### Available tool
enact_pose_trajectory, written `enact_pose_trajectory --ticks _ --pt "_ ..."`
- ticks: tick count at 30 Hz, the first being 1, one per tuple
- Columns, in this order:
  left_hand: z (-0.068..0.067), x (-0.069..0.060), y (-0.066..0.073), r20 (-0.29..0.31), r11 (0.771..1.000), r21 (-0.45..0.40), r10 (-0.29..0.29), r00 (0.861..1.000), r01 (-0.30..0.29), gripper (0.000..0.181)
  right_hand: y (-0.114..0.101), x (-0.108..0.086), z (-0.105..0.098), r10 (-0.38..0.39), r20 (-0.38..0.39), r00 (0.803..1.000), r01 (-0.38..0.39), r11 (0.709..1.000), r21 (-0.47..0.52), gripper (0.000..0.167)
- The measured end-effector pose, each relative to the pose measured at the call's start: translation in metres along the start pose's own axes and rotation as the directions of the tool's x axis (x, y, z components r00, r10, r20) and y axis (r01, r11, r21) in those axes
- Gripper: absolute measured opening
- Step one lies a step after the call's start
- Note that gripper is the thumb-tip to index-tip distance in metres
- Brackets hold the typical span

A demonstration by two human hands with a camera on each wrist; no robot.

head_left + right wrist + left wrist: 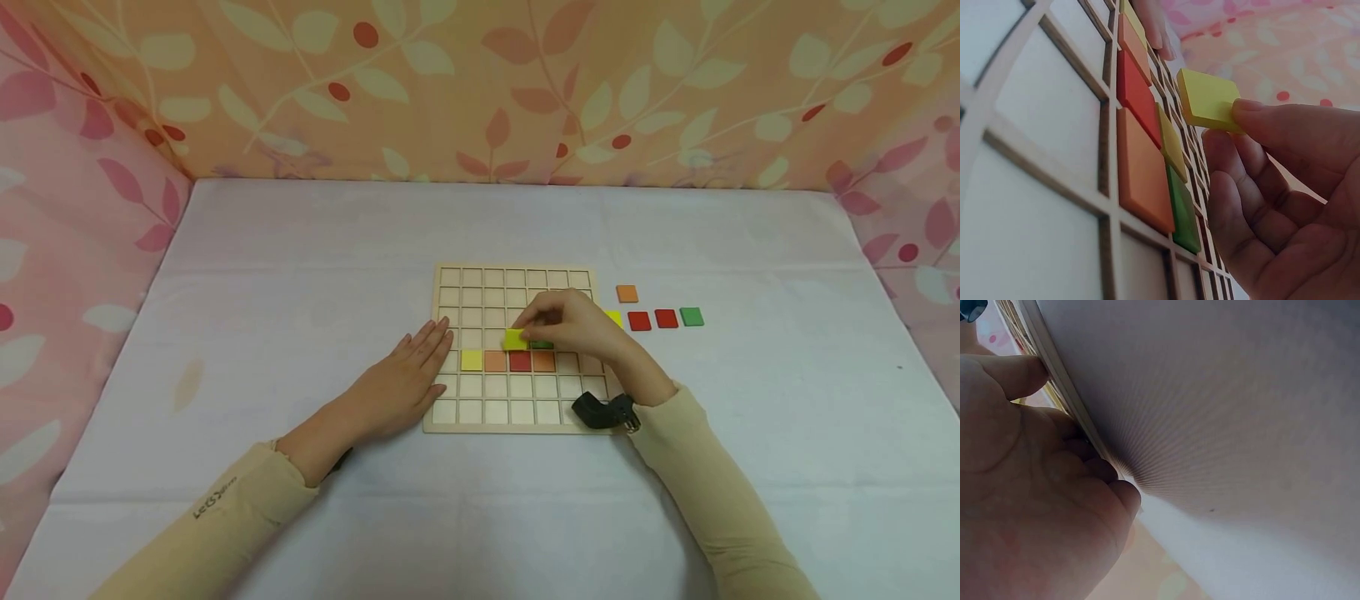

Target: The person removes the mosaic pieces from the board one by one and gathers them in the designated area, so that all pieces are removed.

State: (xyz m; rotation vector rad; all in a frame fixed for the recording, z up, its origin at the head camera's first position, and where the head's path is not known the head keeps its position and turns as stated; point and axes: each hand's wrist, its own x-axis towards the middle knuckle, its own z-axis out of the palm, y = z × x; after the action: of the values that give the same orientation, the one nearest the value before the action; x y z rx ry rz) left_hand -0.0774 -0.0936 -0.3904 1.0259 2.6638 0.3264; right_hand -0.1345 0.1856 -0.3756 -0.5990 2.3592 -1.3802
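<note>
A pale wooden grid board (512, 428) lies on the table. One row holds a yellow tile (471, 360), an orange tile (495, 361), a red tile (520, 361) and another orange tile (543, 361). Behind them sit a green tile (1184, 209) and a yellow one (1172, 140). My right hand (577, 325) pinches a yellow tile (1209, 100) between thumb and fingers, raised off the board in the right wrist view. My left hand (397, 383) rests at the board's left edge with fingers extended; the left wrist view shows the palm (1041, 481) against that edge.
Right of the board lie an orange tile (627, 293), a partly covered yellow tile (615, 318), two red tiles (639, 321) (666, 318) and a green tile (692, 317). A black device (600, 411) is by my right wrist. Patterned cloth (480, 92) stands behind the table.
</note>
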Motion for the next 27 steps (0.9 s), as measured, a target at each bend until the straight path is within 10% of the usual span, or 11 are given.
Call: enact_pose_trajectory --ticks 27 --pt "0.0 0.0 0.002 0.007 1.0 0.011 -0.008 1.0 0.008 0.064 0.013 -0.049 -0.029 0.119 -0.096 0.988 -0.121 0.993 -0.015 0.011"
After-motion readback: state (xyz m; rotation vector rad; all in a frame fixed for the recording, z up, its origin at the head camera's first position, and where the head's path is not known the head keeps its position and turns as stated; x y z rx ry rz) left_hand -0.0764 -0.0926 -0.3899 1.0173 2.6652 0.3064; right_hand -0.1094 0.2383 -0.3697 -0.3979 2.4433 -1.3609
